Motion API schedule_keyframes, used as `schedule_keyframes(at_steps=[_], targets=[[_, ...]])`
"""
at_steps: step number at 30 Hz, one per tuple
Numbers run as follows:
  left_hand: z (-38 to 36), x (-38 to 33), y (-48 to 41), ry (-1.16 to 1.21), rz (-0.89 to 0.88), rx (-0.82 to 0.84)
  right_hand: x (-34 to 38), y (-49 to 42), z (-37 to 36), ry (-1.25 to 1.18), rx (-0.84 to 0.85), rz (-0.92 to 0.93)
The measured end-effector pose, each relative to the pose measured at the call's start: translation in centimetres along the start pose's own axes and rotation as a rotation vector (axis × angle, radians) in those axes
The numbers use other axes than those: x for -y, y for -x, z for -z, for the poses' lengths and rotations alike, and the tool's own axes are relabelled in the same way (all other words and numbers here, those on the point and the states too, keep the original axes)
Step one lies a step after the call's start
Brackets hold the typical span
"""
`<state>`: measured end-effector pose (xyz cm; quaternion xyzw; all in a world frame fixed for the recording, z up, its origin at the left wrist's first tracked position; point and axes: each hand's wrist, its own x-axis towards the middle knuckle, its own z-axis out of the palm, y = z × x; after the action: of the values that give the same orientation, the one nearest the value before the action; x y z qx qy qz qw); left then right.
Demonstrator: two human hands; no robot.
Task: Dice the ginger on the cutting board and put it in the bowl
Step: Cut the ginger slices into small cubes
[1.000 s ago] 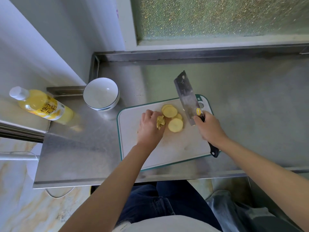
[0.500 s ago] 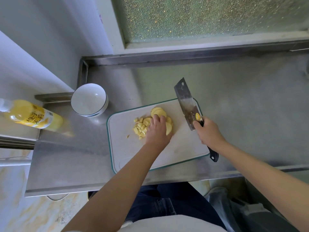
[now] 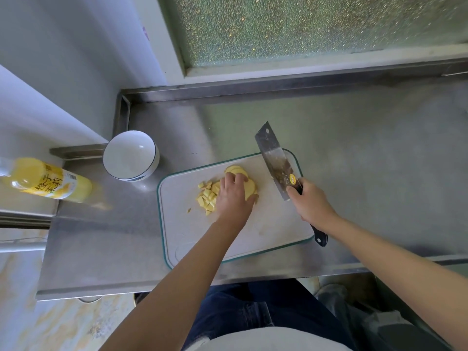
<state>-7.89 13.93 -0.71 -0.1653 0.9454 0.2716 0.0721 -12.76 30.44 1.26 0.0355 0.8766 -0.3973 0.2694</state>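
Observation:
A white cutting board (image 3: 273, 231) with a green rim lies on the steel counter. On it sit a pile of diced ginger (image 3: 208, 197) and, to its right, several round ginger slices (image 3: 249, 188). My left hand (image 3: 234, 196) rests on the slices, its fingers curled over them and hiding most of them. My right hand (image 3: 310, 203) grips the black handle of a cleaver (image 3: 274, 158), whose blade is raised over the board's far right corner. A white bowl (image 3: 130, 154) with a blue rim line stands empty to the left, beyond the board.
A yellow juice bottle (image 3: 48, 183) lies on a ledge at the far left. The steel counter (image 3: 379, 160) stretches right of the board, with a raised back edge under a frosted window. Its front edge is close to my body.
One second ago my left hand held cut ginger left of the slices; it has since released it as a diced pile and shifted right onto the slices. The cleaver stays raised.

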Motion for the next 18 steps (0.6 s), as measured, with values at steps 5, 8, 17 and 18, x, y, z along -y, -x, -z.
schedule_keyframes(at_steps=[5, 8, 17, 18], targets=[[-0.3, -0.6, -0.5, -0.157, -0.016, 0.036, -0.3, 0.0, 0.2, 0.002, 0.028, 0.009], [-0.2, -0.6, -0.6, -0.167, -0.016, 0.040, -0.3, -0.1, 0.3, 0.006, 0.032, 0.012], [1.4, 0.2, -0.3, -0.089, -0.027, 0.032, -0.6, -0.3, 0.5, 0.032, 0.039, 0.035], [1.5, 0.4, -0.2, -0.065, -0.009, 0.034, -0.6, -0.3, 0.4, 0.033, 0.033, 0.037]])
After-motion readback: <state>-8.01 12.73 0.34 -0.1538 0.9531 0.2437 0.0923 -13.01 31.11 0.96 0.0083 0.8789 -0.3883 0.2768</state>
